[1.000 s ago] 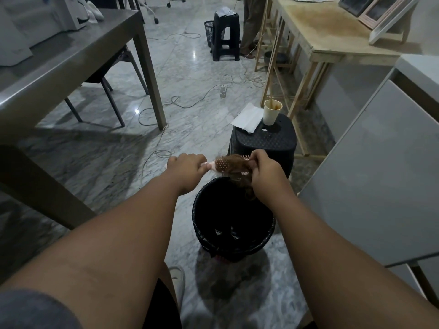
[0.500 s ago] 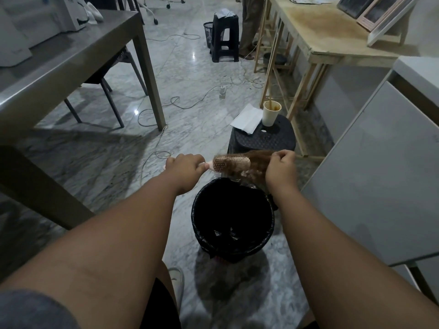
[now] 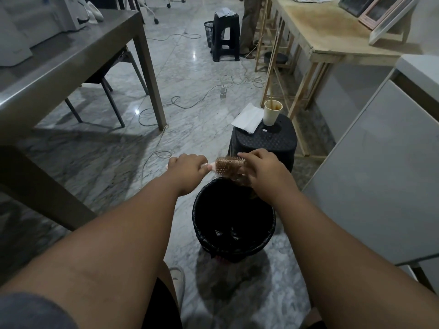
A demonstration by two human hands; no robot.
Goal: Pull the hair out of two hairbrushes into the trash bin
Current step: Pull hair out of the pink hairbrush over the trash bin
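The hairbrush (image 3: 228, 165) sits crosswise just above the far rim of the trash bin (image 3: 234, 251), its bristle head matted with brown hair (image 3: 235, 174) that hangs in a clump toward the black liner. My left hand (image 3: 190, 166) is closed around the pale handle, and my right hand (image 3: 260, 166) has its grip pressed together on the hair at the head's far end; the fingertips themselves are hidden behind my knuckles, so I cannot tell how much they have caught. The risk I see is placement: the brush hovers over the bin's back edge and not its middle, so a clump that tears free could drop past the rim onto the marble floor (image 3: 114, 162), or cling to my fingers. If the mat holds fast in the bristles, a hard tug could twist the handle in my left fist. The black stool (image 3: 263, 141) just beyond carries a paper cup (image 3: 272, 112) and a folded paper (image 3: 247, 118); a jerk forward might knock them. I see no second brush.
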